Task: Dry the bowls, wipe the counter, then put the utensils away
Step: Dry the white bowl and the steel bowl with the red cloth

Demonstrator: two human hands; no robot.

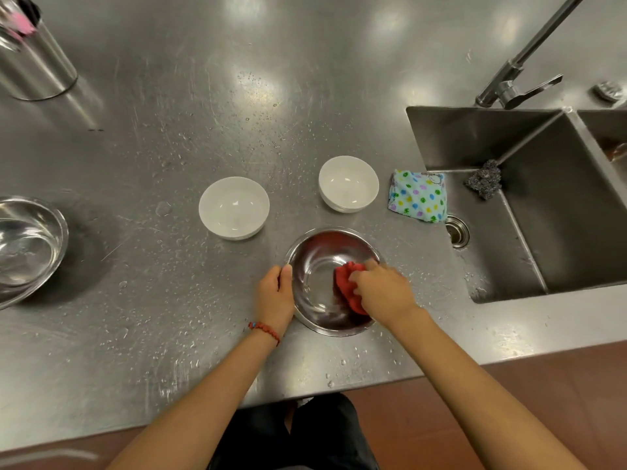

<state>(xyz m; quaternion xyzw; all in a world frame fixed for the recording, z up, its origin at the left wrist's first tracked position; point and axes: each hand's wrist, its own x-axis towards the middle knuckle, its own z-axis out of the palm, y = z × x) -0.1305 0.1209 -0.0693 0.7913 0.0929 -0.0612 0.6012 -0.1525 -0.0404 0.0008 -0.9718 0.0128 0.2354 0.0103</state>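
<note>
Head view: steel bowl (315,286) sits upright, mouth up, shiny, on the wet table (135,334) near its front edge. Left hand (275,295) grips its rim; right hand (383,290) clutches a red cloth (346,283) inside.

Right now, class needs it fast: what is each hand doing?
Left hand: grips the rim of the steel bowl.
Right hand: holds the red cloth inside that bowl.

Bright overhead light, glare patches on the steel counter (163,96); soft shadows, wide-angle bending at edges
</note>
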